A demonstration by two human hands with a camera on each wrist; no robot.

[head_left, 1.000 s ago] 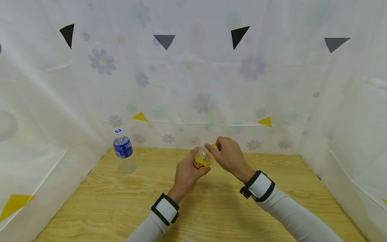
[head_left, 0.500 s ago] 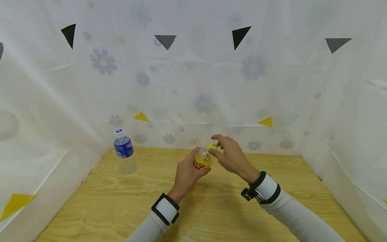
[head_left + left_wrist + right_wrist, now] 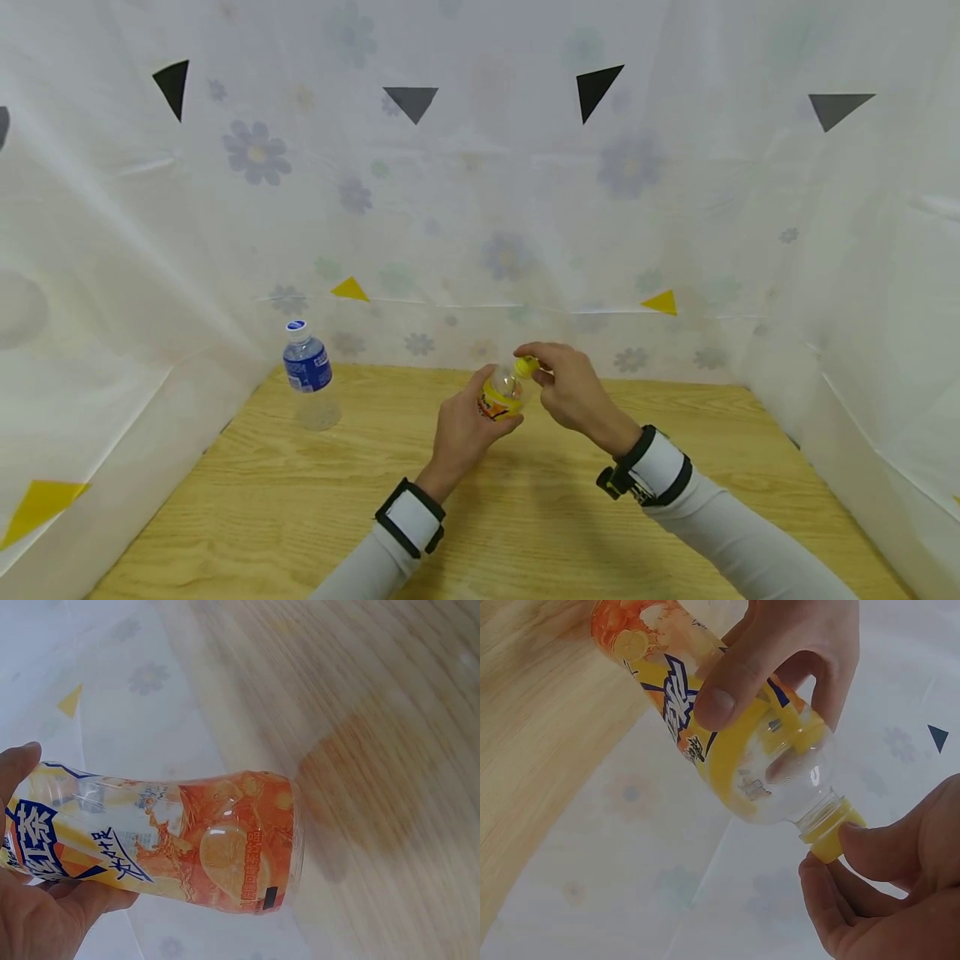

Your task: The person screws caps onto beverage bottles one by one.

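Observation:
My left hand grips a clear plastic drink bottle around its upper body, thumb on one side and fingers on the other. The bottle has a yellow and orange label, seen from the side in the left wrist view. On its neck sits a yellow cap. My right hand pinches that cap between thumb and fingertips, as the right wrist view shows. Whether the bottle's base touches the wooden table I cannot tell.
A second clear bottle with a blue label and white cap stands upright at the table's left rear. White flowered sheeting with black, grey and yellow triangles encloses the back and sides.
My right fingers lifted off the yellow cap half a second ago, and now they close on it again. The left hand and its bottle have stayed in place.

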